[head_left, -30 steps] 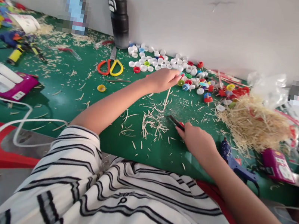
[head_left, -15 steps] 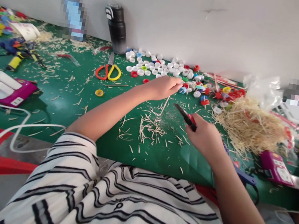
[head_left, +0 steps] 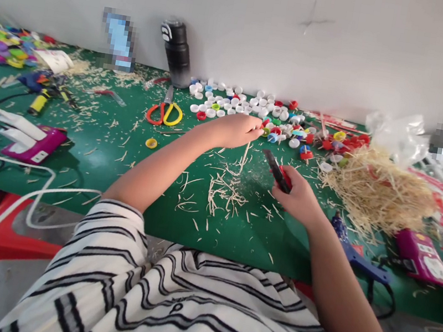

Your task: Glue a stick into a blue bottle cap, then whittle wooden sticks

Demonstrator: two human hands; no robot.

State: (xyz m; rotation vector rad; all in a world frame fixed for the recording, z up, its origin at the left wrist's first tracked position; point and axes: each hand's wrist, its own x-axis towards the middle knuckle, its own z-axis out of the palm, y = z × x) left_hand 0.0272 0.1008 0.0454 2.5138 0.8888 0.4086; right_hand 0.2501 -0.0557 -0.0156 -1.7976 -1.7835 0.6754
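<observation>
My left hand (head_left: pixel 240 131) is closed on the top of a thin wooden stick (head_left: pixel 244 157), which points down toward the green table. My right hand (head_left: pixel 296 193) is wrapped round a utility knife (head_left: pixel 278 173) with red and black on its handle. The knife's blade points up and left, a short way to the right of the stick and apart from it. Under the stick lies a pile of pale wood shavings (head_left: pixel 223 195). White and coloured bottle caps (head_left: pixel 258 104) are spread just beyond my left hand.
Scissors (head_left: pixel 165 113) and a black bottle (head_left: pixel 175 55) stand left of the caps. A heap of thin wood strips (head_left: pixel 381 194), a blue glue gun (head_left: pixel 352 254) and a purple power block (head_left: pixel 421 258) lie at right. Another purple block (head_left: pixel 39 145) with white cables is at left.
The view has shifted slightly, so the table things sit a little further right. Both hands keep their grips; the knife remains apart from the stick.
</observation>
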